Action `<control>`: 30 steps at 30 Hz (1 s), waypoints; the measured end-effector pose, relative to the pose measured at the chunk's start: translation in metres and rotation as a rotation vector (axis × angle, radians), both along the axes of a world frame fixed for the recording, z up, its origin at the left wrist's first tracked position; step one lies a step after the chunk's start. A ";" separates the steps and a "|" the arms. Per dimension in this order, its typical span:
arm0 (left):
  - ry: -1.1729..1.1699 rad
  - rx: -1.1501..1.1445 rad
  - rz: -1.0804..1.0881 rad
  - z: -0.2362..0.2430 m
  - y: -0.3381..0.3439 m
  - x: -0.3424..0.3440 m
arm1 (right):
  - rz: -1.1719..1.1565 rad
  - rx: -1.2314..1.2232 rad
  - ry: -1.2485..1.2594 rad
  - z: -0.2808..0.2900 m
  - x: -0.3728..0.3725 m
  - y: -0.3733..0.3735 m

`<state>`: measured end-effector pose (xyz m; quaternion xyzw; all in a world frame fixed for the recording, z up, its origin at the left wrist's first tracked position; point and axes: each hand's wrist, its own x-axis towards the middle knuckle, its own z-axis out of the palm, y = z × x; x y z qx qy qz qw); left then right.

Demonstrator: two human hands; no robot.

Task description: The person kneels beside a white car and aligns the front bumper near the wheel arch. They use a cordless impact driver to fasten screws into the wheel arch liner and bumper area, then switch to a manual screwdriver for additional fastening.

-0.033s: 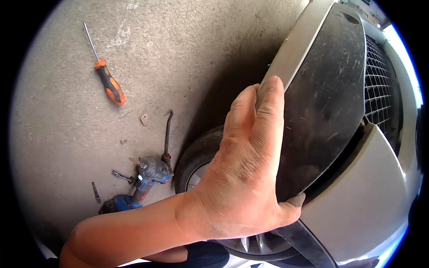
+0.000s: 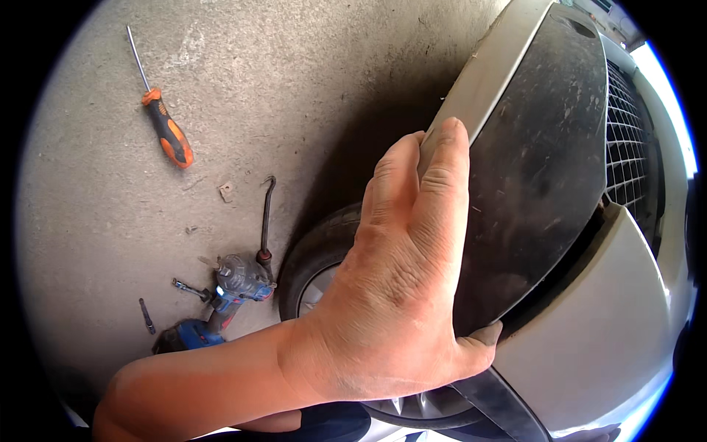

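Note:
My left hand (image 2: 398,287) reaches in from the lower left, its back facing up. The fingers are stretched out along a dark panel (image 2: 534,147) of a car's bumper, near a pale strip (image 2: 482,70) that borders it. My thumb is spread away to the right, at the lower end of the dark panel, beside a gap next to a pale painted bumper section (image 2: 589,324). What the undersides of the fingers touch is hidden. My right hand is out of sight.
On the concrete floor to the left lie an orange-and-black screwdriver (image 2: 168,132), a hooked pry tool (image 2: 266,217), a blue cordless driver (image 2: 239,283) and a small bit (image 2: 147,315). A car wheel (image 2: 317,254) sits behind my wrist. A mesh grille (image 2: 626,140) is at the right.
The floor tools appear slightly further left and higher, as my view has shifted a little. My left hand stays against the bumper in the same pose.

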<state>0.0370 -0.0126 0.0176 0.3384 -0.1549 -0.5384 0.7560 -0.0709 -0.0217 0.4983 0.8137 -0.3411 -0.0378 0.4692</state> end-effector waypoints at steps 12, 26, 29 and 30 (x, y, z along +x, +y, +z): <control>0.065 -0.079 -0.063 -0.003 -0.002 0.008 | 0.005 -0.056 0.037 0.002 0.008 0.020; -0.059 -0.057 -0.012 -0.005 0.004 0.010 | 0.027 -0.060 0.069 -0.023 0.030 0.014; -0.043 -0.054 -0.023 -0.017 0.007 0.008 | 0.015 -0.042 0.073 -0.033 0.038 0.006; -0.071 -0.076 -0.012 -0.005 0.006 0.008 | 0.011 -0.059 0.051 -0.016 0.024 0.012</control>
